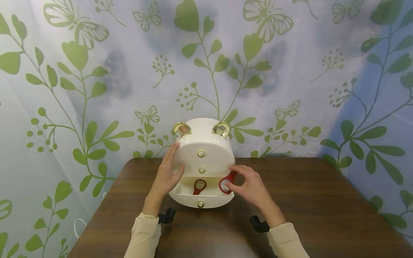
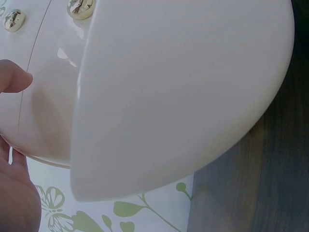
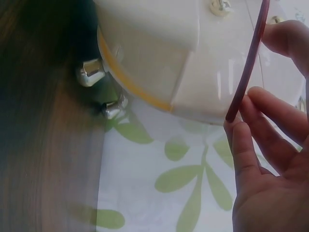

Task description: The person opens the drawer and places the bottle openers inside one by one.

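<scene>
A white rounded cabinet (image 1: pixel 209 147) with gold ears and gold knobs stands on the table, its bottom drawer (image 1: pixel 184 200) pulled out. My left hand (image 1: pixel 166 175) rests against the cabinet's left side, fingers along the side and thumb (image 2: pixel 17 77) on the front. In my right hand (image 1: pixel 253 184), thumb and fingertips pinch a flat red ring-headed tool (image 1: pixel 231 176) at the drawer's right end. Its thin dark-red edge faces the camera in the right wrist view. Inside the drawer lies a second red ring-headed tool (image 1: pixel 200 185), its ring upward and its handle partly hidden by the drawer front.
The brown wooden table (image 1: pixel 309 200) spreads to both sides of the cabinet. Behind it hangs a pale cloth (image 1: pixel 206 89) printed with green leaves and butterflies. Shiny metal feet (image 3: pixel 91 72) show beneath the cabinet in the right wrist view.
</scene>
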`<action>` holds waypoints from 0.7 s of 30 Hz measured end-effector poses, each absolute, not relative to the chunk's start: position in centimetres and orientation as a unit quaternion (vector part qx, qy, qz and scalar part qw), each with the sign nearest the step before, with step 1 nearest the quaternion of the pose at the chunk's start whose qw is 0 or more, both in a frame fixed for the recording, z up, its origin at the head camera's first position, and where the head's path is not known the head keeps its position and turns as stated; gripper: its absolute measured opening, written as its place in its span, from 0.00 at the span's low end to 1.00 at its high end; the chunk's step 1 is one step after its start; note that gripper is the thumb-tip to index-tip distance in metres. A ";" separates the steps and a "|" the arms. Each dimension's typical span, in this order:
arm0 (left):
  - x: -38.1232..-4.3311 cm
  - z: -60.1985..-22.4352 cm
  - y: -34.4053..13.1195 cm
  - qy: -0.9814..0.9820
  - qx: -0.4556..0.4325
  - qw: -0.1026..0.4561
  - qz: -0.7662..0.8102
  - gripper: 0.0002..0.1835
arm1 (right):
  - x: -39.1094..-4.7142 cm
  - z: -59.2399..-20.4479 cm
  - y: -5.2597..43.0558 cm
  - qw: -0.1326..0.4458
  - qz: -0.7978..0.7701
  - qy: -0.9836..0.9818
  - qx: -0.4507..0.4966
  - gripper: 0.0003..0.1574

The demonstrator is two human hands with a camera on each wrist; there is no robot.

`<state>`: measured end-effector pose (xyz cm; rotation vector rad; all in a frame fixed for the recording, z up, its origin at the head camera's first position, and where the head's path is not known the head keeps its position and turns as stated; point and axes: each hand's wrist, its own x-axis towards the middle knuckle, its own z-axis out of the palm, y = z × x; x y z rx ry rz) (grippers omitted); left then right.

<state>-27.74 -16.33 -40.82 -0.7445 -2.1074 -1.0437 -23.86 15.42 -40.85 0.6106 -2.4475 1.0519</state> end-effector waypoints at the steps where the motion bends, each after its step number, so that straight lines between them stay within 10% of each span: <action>1: -27.8 -40.9 -16.4 -0.806 -0.285 0.332 -0.399 0.46 | -23.8 -40.8 15.3 0.202 0.378 -0.876 0.220 0.32; 21: -27.8 -40.9 -16.4 -0.806 -0.286 0.331 -0.400 0.46 | -24.2 -41.9 13.4 0.226 0.357 -0.879 0.222 0.29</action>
